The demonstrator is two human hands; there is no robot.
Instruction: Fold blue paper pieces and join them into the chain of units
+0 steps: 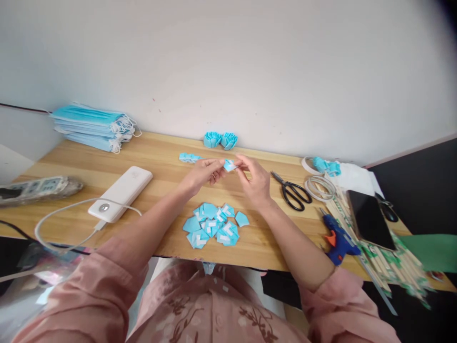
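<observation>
Both hands meet over the middle of the wooden table, pinching one small folded blue petal [229, 165] between them. My left hand [203, 174] grips its left side with thumb and fingers. On its right side, my right hand [254, 180] holds the edge. Below the hands lies a loose pile of blue petals [210, 224], several bearing white strips of tape. One single petal [242, 219] rests just right of the pile. Behind the left hand is a row of folded blue pieces [189, 157]. Two blue flowers [220, 140] stand near the wall.
Blue face masks [94, 126] are stacked at back left, near a white power bank [123, 193] with a cable and a wrapped power strip [39, 188]. At right lie black-handled scissors [293, 191], tape rolls [320, 187], a blue glue gun [337, 238], a phone [371, 219] and wrapped sticks [396, 267].
</observation>
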